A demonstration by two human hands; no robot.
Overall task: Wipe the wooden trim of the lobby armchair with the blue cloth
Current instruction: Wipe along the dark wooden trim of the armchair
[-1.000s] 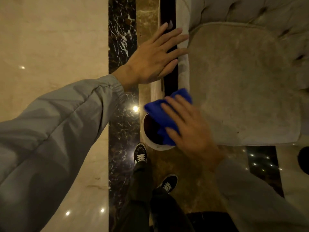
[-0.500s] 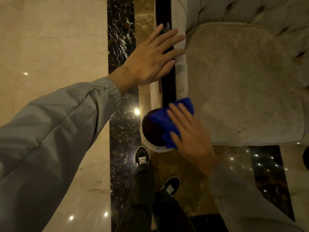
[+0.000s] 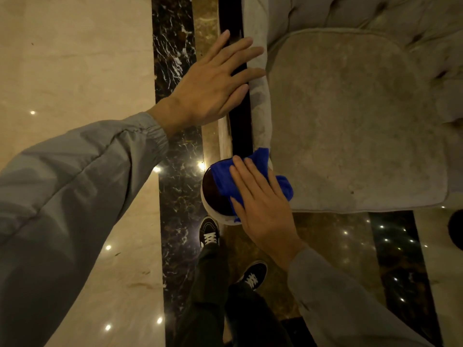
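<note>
Underfoot glossy marble flr [image 3: 75, 71], cloth [image 3: 223, 181] on trim [image 3: 241, 136]

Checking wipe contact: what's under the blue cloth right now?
The blue cloth lies on the armrest's round dark wooden trim end, pressed flat by the right hand. Its left part shows bare; what cloth and hand cover is hidden.

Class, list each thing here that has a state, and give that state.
wooden trim, round end partly under the blue cloth.
blue cloth, bunched, pressed onto the trim.
right hand, fingers straight, pressing the cloth.
left hand, open, flat across the trim.
</note>
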